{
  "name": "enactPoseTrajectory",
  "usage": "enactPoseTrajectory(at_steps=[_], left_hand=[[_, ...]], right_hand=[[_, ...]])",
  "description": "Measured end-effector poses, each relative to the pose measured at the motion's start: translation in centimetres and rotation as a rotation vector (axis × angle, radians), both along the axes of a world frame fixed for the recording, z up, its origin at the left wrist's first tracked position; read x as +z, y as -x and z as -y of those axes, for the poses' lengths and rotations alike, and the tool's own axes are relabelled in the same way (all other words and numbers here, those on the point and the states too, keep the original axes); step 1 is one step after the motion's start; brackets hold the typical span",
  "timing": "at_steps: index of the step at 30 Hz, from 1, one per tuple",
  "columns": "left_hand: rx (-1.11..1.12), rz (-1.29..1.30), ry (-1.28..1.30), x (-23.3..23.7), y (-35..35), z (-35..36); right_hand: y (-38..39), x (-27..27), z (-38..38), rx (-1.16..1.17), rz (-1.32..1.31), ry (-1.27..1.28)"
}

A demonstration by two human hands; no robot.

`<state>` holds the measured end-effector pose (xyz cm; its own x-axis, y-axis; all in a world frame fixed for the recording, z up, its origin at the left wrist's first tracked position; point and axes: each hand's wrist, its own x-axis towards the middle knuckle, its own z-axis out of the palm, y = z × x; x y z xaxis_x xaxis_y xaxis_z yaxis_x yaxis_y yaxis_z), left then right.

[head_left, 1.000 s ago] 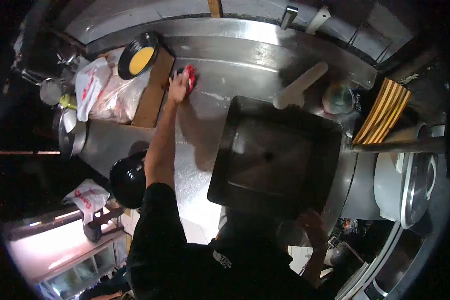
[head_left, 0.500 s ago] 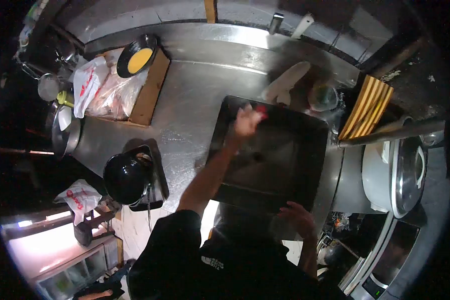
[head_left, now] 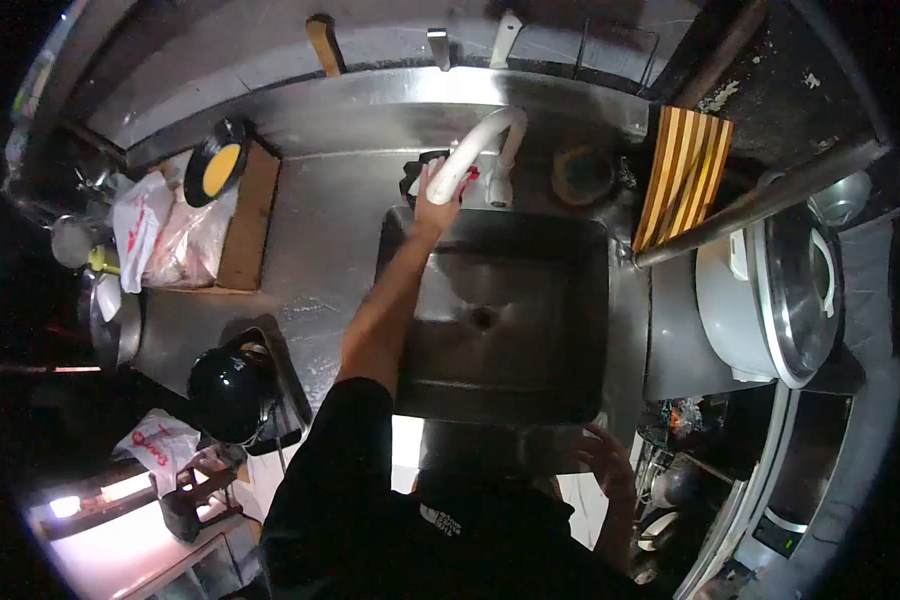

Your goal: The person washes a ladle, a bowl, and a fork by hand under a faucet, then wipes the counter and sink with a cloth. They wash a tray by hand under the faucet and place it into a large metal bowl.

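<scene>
My left hand [head_left: 436, 212] reaches across the sink [head_left: 483, 392] to its back edge, beside the curved white faucet [head_left: 490, 125]. Its fingers close on a black-and-red thing [head_left: 410, 182], part of which shows on either side of the hand. The faucet's spout partly covers the fingers, and I cannot make out what the thing is. In dim light at the front right of the sink, my right hand [head_left: 606, 460] hangs with its fingers apart, holding nothing.
Left on the steel counter stands a cardboard box [head_left: 245, 235] with plastic bags and a black bowl [head_left: 213, 172]. A shiny black rounded object [head_left: 232, 392] sits on a dark tray. To the right are a striped cutting board [head_left: 682, 175] and a large white lidded cooker [head_left: 760, 300].
My left hand has moved from over the sink to beside the faucet, the red thing still with it. My right hand stays low at the right. The view has shifted.
</scene>
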<state>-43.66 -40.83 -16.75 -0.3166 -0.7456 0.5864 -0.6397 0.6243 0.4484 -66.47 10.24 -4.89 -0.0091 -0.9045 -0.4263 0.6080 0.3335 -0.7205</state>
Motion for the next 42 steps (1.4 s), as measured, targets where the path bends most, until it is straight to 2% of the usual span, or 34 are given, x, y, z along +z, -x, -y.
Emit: enactPoseTrajectory(at_steps=[1,3,4,6,8,9,10,11,13,14,15,17,18,19,20,21,22,24,26,27,28,29,30,33,35,37,39,41,42], left_hand=[[0.007,-0.011,-0.018,0.8,0.6,-2.1],[-0.165,-0.029,-0.250,1.8,0.4,-5.1],[-0.114,0.066,0.041,-1.5,0.6,-6.6],[-0.187,0.024,-0.170,-1.0,-0.1,-13.6],[-0.141,-0.134,-0.502,-0.6,-1.1,-20.8],[-0.155,-0.539,-0.683,-2.3,-1.0,-22.6],[-0.179,-0.954,-0.852,-4.7,-0.3,-24.4],[-0.203,-1.386,-1.007,-6.9,0.3,-26.6],[-0.199,-1.836,-1.102,-7.4,-0.8,-28.9],[-0.123,-1.562,-1.085,-5.7,-1.5,-29.2],[-0.048,-1.288,-1.062,-3.8,-2.2,-29.4],[-0.028,-1.223,-1.057,3.0,-3.7,-29.1],[-0.045,-1.152,-1.062,5.8,-4.6,-28.7],[-0.019,-1.168,-1.043,7.3,-5.4,-28.5],[0.048,-1.042,-0.910,8.4,-6.3,-28.3],[0.111,-0.913,-0.781,9.2,-7.1,-28.3],[0.176,-0.851,-0.752,9.9,-8.6,-28.8],[0.375,-0.724,-0.565,10.7,-11.6,-31.7],[0.501,-1.113,-0.727,10.6,-15.1,-37.1],[0.564,-1.388,-0.690,9.1,-16.7,-40.2],[0.832,-1.466,-0.772,10.1,-17.9,-42.2],[0.900,-1.518,-0.822,8.7,-19.6,-44.5],[0.916,-1.589,-0.861,9.5,-20.6,-45.0],[0.847,-1.647,-0.860,9.6,-22.9,-44.2],[0.814,-1.761,-0.748,9.0,-23.9,-43.2],[0.825,-1.795,-0.717,7.8,-24.6,-43.1],[0.879,-1.747,-0.764,7.1,-25.2,-43.1],[0.892,-1.707,-0.699,5.6,-26.2,-43.9],[0.953,-1.726,-0.718,5.8,-26.8,-43.8]], right_hand=[[-0.2,0.4,-0.2,0.014,0.004,-0.003],[-0.1,0.5,-0.3,0.066,-0.019,-0.065],[-0.4,-0.1,-0.1,0.067,0.014,-0.057],[-1.3,-0.2,2.0,0.126,0.075,-0.039],[-1.6,0.6,5.2,0.304,-0.082,-0.019],[-1.1,-1.3,7.2,0.356,-0.070,0.000],[-0.3,-4.1,8.6,0.541,-0.405,0.132],[-0.6,-5.6,9.3,0.554,-0.447,0.085],[-2.7,-6.3,12.7,0.491,-0.464,0.011],[-4.5,-5.6,15.4,0.412,-0.440,-0.012],[-7.1,-3.5,17.8,0.390,-0.627,0.171],[-11.0,-3.1,21.5,0.224,-0.763,0.301],[-11.9,-3.2,22.8,0.254,-0.756,0.311],[-12.5,-3.6,24.1,0.370,-0.456,0.222],[-12.8,-4.2,25.0,0.478,-0.161,0.122],[-12.4,-7.0,25.7,0.504,-0.164,0.125],[-11.8,-11.5,26.1,0.593,-0.353,0.315],[-12.6,-11.6,26.8,0.701,-0.550,0.502],[-16.7,-3.5,27.7,0.661,-0.664,0.226],[-17.5,-3.3,28.9,0.675,-0.670,0.216],[-17.7,-3.4,30.5,0.675,-0.531,0.217],[-18.2,-3.2,31.9,0.670,-0.399,0.215],[-19.0,-1.9,33.2,0.660,-0.520,0.316],[-23.0,0.9,37.1,0.547,-0.860,0.521],[-26.7,2.7,39.6,0.567,-1.100,0.467],[-30.3,0.4,42.9,0.589,-0.950,0.743],[-34.3,-2.6,45.5,0.514,-0.991,0.888],[-38.3,-3.5,45.7,0.413,-1.070,0.882],[-40.0,-4.6,45.6,0.425,-1.026,0.850]])
